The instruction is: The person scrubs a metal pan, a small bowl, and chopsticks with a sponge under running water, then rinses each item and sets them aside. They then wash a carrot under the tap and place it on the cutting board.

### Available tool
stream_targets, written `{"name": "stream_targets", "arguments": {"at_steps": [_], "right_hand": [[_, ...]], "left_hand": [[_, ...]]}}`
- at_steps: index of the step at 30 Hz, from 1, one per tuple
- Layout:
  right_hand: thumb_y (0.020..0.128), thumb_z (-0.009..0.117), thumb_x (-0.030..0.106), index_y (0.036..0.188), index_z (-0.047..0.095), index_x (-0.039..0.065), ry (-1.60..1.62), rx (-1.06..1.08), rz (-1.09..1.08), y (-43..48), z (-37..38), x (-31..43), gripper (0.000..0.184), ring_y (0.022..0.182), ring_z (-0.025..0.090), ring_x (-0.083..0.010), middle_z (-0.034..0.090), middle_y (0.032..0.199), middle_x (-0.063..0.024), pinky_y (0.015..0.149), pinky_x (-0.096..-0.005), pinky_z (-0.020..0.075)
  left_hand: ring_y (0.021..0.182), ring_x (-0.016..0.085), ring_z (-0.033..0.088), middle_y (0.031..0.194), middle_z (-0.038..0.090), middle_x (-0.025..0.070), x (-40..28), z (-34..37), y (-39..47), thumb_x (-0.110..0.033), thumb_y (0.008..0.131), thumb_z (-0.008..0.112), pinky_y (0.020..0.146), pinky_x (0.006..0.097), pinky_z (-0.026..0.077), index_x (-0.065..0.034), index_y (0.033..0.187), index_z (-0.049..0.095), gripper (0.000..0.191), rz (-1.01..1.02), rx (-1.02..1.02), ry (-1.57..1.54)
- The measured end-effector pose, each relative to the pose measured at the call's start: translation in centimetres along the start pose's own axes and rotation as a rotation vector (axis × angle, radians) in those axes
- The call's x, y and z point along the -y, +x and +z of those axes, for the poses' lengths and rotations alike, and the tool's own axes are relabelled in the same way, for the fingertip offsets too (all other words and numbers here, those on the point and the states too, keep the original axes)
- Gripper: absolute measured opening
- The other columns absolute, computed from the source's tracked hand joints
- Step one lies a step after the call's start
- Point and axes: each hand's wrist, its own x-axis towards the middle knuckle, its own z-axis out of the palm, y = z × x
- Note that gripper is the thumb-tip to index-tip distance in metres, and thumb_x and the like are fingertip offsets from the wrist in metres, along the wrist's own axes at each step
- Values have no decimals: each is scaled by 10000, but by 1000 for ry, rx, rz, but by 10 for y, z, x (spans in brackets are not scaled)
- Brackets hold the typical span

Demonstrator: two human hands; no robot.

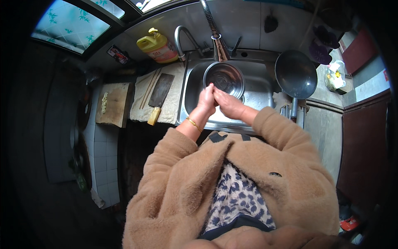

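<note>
My left hand (206, 99) and my right hand (229, 104) meet over the front of a stainless steel sink (259, 93), palms turned together. Whether anything lies between them is hidden. Just beyond the fingertips, a round metal bowl (240, 77) stands in the basin, apparently with some water in it. My hands overlap its near rim in the view; I cannot tell if they touch it. Above the bowl hangs a copper-coloured spray head of a faucet (220, 49). A second, curved metal faucet (182, 31) rises at the sink's back left corner.
Left of the sink, a cleaver (161, 88) and chopsticks (148, 91) lie on a cloth (170, 110). Further left, a wooden cutting board (116, 107) carries chopped pale pieces (104, 102). A yellow pump jug (157, 46) and phone (117, 55) stand behind. A wok (295, 74) sits right.
</note>
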Motion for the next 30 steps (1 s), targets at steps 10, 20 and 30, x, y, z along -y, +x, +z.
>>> {"name": "stream_targets", "arguments": {"at_steps": [10, 20, 30], "right_hand": [[766, 484, -59, 1066, 548, -10, 43, 36, 116, 9, 21, -3, 311, 1084, 534, -378, 559, 1141, -213, 940, -397, 446], [840, 568, 256, 939, 699, 88, -332, 548, 121, -8, -45, -32, 235, 1161, 503, -277, 590, 1155, -119, 1048, -448, 310], [732, 612, 30, 886, 607, 54, -21, 143, 268, 33, 8, -22, 157, 910, 570, -349, 549, 937, -183, 769, -424, 475]], "left_hand": [[825, 200, 582, 859, 598, 70, -9, -17, 9, -276, 917, 516, 773, 369, 480, -70, 906, 565, 212, 26, 71, -149], [925, 375, 636, 1038, 582, 239, -25, -39, -3, -86, 896, 443, 801, 539, 555, 122, 1057, 484, 266, -183, 63, 81], [867, 385, 627, 898, 529, 195, -28, -33, -30, 53, 792, 450, 767, 547, 584, 125, 851, 495, 104, -284, 279, 60]]}}
